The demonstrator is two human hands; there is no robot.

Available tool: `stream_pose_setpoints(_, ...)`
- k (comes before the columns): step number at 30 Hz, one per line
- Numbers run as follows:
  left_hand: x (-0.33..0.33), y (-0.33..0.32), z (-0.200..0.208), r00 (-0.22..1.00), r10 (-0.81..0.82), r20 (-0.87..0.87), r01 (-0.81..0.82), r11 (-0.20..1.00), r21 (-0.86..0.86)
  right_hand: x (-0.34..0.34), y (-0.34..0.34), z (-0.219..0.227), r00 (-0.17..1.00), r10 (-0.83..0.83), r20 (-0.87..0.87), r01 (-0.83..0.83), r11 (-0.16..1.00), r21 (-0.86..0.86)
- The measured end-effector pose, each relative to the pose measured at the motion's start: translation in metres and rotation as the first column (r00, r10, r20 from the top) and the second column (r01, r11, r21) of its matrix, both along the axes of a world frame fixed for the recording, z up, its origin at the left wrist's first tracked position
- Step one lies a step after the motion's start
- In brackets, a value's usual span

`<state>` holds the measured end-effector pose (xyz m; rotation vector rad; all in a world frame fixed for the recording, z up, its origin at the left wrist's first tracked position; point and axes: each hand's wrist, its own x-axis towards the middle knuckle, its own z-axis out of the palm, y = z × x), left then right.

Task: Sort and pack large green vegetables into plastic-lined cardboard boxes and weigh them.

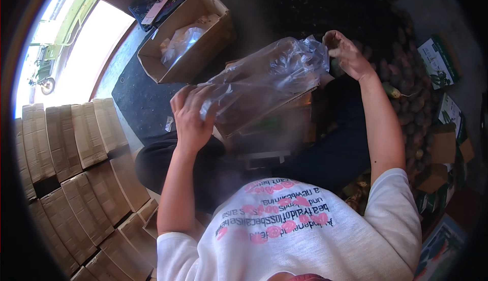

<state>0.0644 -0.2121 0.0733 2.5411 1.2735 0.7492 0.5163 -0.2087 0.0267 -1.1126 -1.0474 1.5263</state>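
A clear plastic bag (pixel 284 70) stretches across an open, long cardboard box (pixel 264 114) in front of my lap. My left hand (pixel 193 118) grips the bag at the box's left end, its fingers bent over the film. At the far right end, my right hand (pixel 351 57) is raised with curved, parted fingers. Its fingertips are beside the bunched part of the bag; whether they touch the film is hard to tell. The bag hides most of the box's inside.
Another open cardboard box (pixel 190 49) holds a plastic-wrapped bundle at the upper left, near a pink phone (pixel 155 10). Stacked closed cartons (pixel 86 199) stand left. A heap of roundish, root-like produce (pixel 406 82) lies right, beside printed cartons (pixel 438 62).
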Motion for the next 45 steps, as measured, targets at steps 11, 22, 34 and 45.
stream_pose_setpoints(11, -0.002, -0.048, -0.005, 0.965, -0.202, -0.167, 0.195, 0.979, -0.058, -0.029, -0.059, 0.006, 0.551, 0.016, 0.834, -0.201, 0.973, 0.115)
stream_pose_setpoints(22, -0.032, -0.109, -0.078, 0.98, -0.049, -0.194, -0.062, 0.846, -0.53, -0.052, -0.089, -0.048, 0.554, 0.374, 0.744, -0.297, 0.923, -0.243)
stream_pose_setpoints(34, -0.014, -0.008, -0.053, 0.925, 0.287, 0.248, -0.177, 0.905, -0.386, -0.149, 0.009, 0.081, 0.502, 0.265, 0.823, -0.648, 0.746, 0.155)
stream_pose_setpoints(45, -0.005, 0.031, -0.101, 0.476, 0.764, 0.434, 0.288, 0.331, -0.899, -0.186, 0.062, -0.138, -0.307, 0.492, 0.815, -0.84, 0.263, -0.475)
